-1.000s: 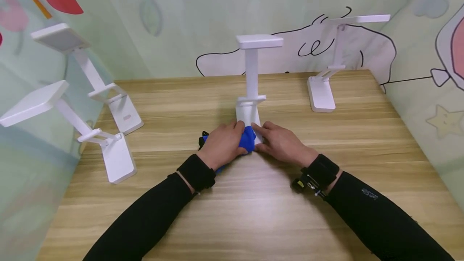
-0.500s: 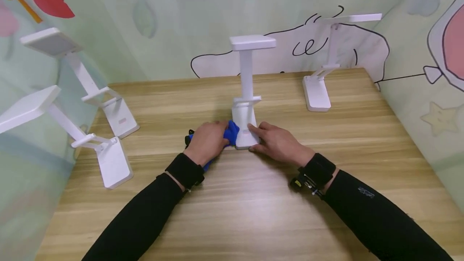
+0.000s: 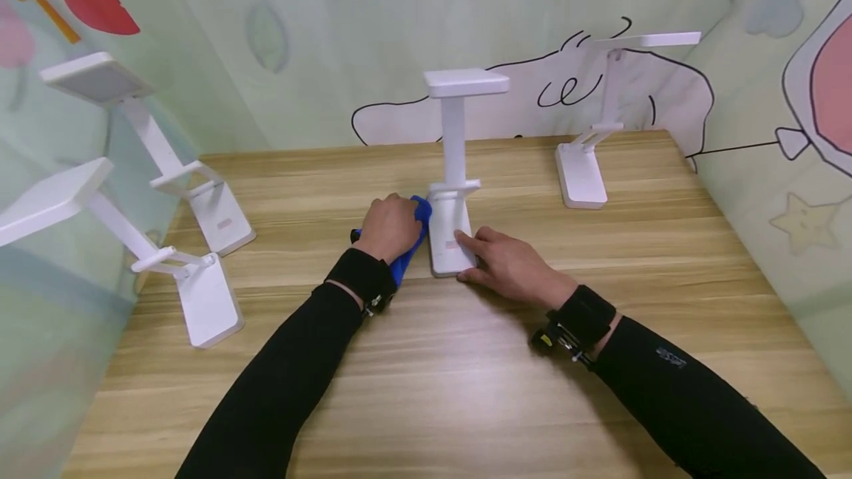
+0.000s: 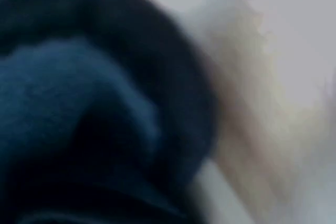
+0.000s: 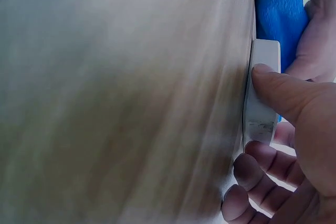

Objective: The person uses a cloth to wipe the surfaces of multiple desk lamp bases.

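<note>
Probably light, stiff and slick, the middle lamp (image 3: 453,139) stands on the counter (image 3: 492,390), best held by its base (image 3: 444,239) (the hinge (image 3: 455,187) looks fragile), where the right hand (image 3: 509,263) has its grip while the left hand (image 3: 389,228) clutches a soft-looking blue cloth (image 3: 413,250) alongside.

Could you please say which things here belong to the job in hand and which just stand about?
In the job: blue cloth, in the left hand; middle lamp, held by the right hand.
Standing about: near left lamp; far left lamp; right lamp.
</note>
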{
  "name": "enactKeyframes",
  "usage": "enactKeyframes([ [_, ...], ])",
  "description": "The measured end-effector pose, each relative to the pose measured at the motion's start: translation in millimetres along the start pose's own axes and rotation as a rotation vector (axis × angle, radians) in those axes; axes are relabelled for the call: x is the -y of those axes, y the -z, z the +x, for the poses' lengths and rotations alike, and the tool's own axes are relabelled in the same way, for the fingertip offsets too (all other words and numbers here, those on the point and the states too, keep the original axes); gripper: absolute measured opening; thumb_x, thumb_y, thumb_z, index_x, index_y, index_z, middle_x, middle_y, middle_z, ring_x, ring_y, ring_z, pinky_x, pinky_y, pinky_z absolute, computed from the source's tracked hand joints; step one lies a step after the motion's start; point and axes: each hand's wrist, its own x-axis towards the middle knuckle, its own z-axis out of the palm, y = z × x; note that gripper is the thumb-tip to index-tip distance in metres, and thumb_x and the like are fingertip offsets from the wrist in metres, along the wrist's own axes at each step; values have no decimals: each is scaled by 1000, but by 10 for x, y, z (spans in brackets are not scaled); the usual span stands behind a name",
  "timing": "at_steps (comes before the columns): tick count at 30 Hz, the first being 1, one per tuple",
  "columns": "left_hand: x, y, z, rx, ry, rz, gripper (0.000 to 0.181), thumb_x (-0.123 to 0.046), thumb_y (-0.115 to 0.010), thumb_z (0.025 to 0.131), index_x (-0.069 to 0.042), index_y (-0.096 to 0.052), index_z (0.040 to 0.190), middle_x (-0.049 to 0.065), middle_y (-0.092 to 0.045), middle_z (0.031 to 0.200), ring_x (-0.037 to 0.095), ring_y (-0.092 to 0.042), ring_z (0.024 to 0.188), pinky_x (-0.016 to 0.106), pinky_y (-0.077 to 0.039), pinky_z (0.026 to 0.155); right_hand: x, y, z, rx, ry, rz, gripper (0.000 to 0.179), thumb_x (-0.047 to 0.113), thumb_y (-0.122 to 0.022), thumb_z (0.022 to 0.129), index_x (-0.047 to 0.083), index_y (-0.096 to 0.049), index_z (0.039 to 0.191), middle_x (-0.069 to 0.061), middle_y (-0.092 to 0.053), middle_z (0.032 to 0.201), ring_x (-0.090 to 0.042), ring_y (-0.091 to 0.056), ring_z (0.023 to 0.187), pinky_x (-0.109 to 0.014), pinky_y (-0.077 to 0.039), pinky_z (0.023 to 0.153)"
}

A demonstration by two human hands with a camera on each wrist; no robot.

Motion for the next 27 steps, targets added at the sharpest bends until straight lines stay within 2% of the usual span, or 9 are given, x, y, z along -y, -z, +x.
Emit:
enactKeyframes([
  [5, -4, 64, -47, 113, -48, -52, 41, -17, -62, 102, -4, -67, 141, 16, -69, 139, 33, -63, 133, 47, -47, 115, -8, 12, -18, -13, -15, -14, 76, 39, -80, 95, 1, -52, 154, -14, -64, 107, -18, -55, 77, -33, -50, 65],
  [9, -13, 94, -117, 155, -64, -115, 41, -20, -64, 102, -6, -68, 140, 15, -68, 141, 32, -63, 133, 43, -50, 113, -28, 17, -25, -12, -27, -18, 76, 40, -79, 95, 1, -51, 154, -14, -64, 107, -18, -54, 77, -32, -49, 64],
  [12, -28, 96, -177, 173, -99, -137, 41, -21, -67, 101, -6, -69, 139, 15, -69, 140, 29, -67, 126, 41, -55, 105, -60, 22, -29, -4, -54, -30, 76, 39, -79, 96, 1, -50, 155, -14, -64, 108, -17, -54, 77, -32, -48, 64],
  [15, -53, 84, -249, 185, -130, -134, 43, -24, -68, 102, -6, -68, 141, 16, -68, 140, 30, -66, 125, 42, -53, 107, -89, 36, -35, 2, -83, -40, 76, 38, -78, 96, 1, -48, 156, -15, -64, 110, -18, -55, 77, -33, -49, 66],
  [19, -70, 47, -373, 188, -142, -68, 54, -35, -67, 103, -7, -61, 148, 17, -62, 148, 33, -56, 139, 48, -40, 120, -100, 42, -35, 9, -98, -35, 75, 36, -76, 98, 2, -46, 158, -16, -63, 113, -20, -57, 80, -37, -51, 69],
  [23, -55, 33, -510, 168, -118, -25, 69, -42, -75, 96, -11, -55, 154, 20, -55, 153, 43, -53, 136, 53, -46, 113, -74, 26, -21, 12, -106, -31, 78, 39, -75, 98, 3, -44, 159, -15, -63, 112, -20, -58, 82, -38, -52, 70],
  [25, -40, 27, -547, 157, -118, -21, 70, -39, -77, 95, -10, -54, 155, 21, -54, 153, 45, -54, 133, 54, -50, 109, -54, 19, -14, 11, -107, -31, 79, 42, -76, 98, 3, -44, 159, -15, -63, 111, -20, -58, 81, -37, -52, 70],
  [27, -24, 13, -551, 151, -136, -23, 68, -33, -78, 96, -8, -54, 154, 21, -55, 152, 42, -53, 136, 53, -47, 110, -43, 12, -13, 7, -104, -37, 80, 43, -75, 98, 2, -45, 159, -15, -63, 110, -20, -57, 80, -36, -51, 69],
])
